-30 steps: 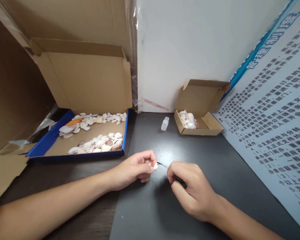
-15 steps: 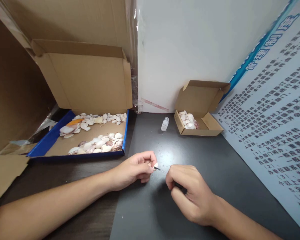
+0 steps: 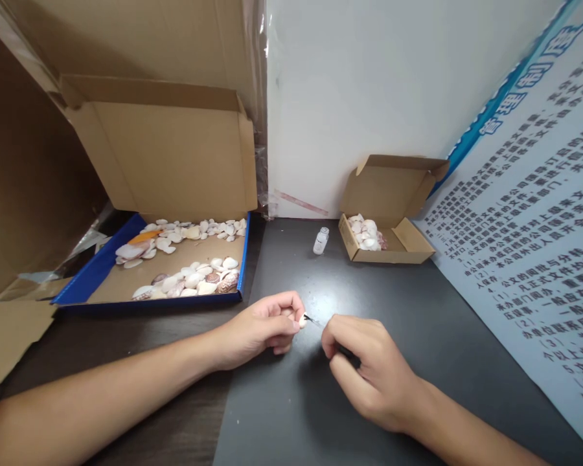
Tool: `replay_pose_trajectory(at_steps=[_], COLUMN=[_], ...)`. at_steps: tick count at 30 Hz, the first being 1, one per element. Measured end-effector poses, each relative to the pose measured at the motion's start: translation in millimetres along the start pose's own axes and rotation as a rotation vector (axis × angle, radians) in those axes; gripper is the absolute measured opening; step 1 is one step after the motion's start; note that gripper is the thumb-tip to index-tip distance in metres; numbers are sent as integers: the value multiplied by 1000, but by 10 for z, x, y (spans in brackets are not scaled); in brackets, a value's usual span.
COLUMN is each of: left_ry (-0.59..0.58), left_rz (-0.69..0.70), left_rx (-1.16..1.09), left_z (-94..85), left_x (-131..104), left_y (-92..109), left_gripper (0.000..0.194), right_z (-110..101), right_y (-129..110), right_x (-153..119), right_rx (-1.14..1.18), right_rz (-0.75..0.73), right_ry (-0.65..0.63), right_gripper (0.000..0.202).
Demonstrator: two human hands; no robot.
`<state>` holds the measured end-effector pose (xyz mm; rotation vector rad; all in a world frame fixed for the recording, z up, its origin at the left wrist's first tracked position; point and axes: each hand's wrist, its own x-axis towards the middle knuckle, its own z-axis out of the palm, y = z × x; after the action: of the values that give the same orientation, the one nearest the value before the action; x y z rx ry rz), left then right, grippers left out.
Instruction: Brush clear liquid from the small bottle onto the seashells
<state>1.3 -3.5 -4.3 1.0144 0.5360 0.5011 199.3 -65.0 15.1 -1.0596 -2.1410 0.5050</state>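
Observation:
Between thumb and fingers, my left hand (image 3: 272, 323) pinches a small whitish shell (image 3: 302, 321) above the dark mat. My right hand (image 3: 364, 362) is closed around a thin tool, probably a fine brush, whose dark tip (image 3: 309, 318) touches or nearly touches the shell. Most of the tool's handle is hidden inside my right fist. A small clear bottle (image 3: 320, 241) with whitish contents and no cap on it stands on the mat beyond my hands.
A blue-edged cardboard box (image 3: 102, 285) at the left holds many shells in two groups. The smaller open carton (image 3: 393, 254) at the back right has more shells. Behind stands a white panel (image 3: 350, 90); a printed sheet (image 3: 525, 213) slants along the right.
The dark tip has moved slightly up on the shell, and my right hand has shifted up a little. My left hand is nearly unmoved, still pinching the shell.

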Motion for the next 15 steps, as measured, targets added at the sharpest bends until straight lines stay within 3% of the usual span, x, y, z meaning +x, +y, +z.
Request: replay_pose_trajectory(at_steps=[4,11,15], left_ry=[3,2,-2], left_rz=[-6,-11,-2], left_rx=[-19,-25,-24], left_z=[-9,-8,-9], left_x=[-6,11,14], left_y=[-7,-10,-7], left_gripper=[16,18,18], right_z=[-14,-15,-12], right_y=[-1,-17,-4], right_x=[22,-24,-6], right_rx=[-24,28,13], right_rz=[38,-87,-23], right_ry=[34,23,-1], right_gripper=[16,18,17])
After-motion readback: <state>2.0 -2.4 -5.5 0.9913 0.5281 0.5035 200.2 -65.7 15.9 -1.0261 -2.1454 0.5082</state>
